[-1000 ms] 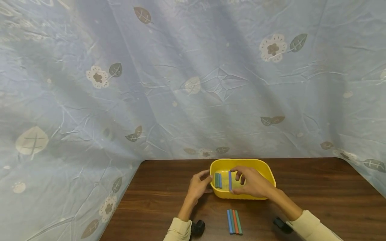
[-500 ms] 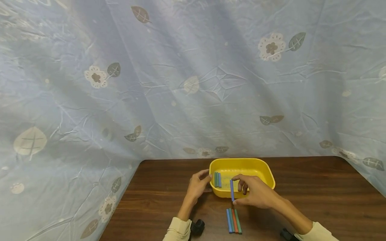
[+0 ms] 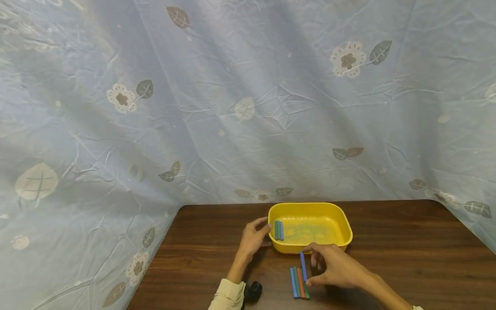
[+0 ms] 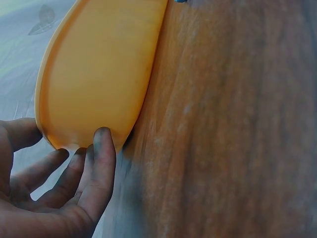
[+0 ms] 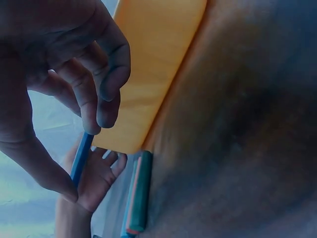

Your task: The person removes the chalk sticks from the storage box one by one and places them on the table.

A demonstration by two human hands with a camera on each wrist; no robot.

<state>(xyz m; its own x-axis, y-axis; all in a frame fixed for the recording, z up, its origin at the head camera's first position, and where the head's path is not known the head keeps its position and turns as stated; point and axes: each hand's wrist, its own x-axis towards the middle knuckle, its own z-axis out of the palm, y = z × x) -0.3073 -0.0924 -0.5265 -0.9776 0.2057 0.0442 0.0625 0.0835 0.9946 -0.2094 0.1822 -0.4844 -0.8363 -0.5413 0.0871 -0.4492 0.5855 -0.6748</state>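
A blue chalk stick [image 3: 303, 267] is pinched lengthwise between thumb and fingers of my right hand [image 3: 339, 267]. Its near end overlaps the row of chalk sticks [image 3: 296, 283] on the table, which holds blue, green and red ones side by side. In the right wrist view the pinched blue stick [image 5: 81, 158] shows apart from that row [image 5: 141, 193]. My left hand [image 3: 253, 237] grips the left end of the yellow tub [image 3: 310, 206], fingertips at its wall [image 4: 99, 74]. Inside the tub, green and blue sticks [image 3: 278, 230] lie together against the left side.
Coloured smudges mark the tub's floor [image 3: 329, 232]. The brown wooden table [image 3: 201, 258] ends at the back against a pale blue sheet [image 3: 232, 150] with leaf and flower prints. A small black device [image 3: 253, 292] sits beside the left cuff.
My right hand has lifted the blue stick out of the tub and brought it over the front rim, down beside the row on the table. The left hand has stayed on the tub.
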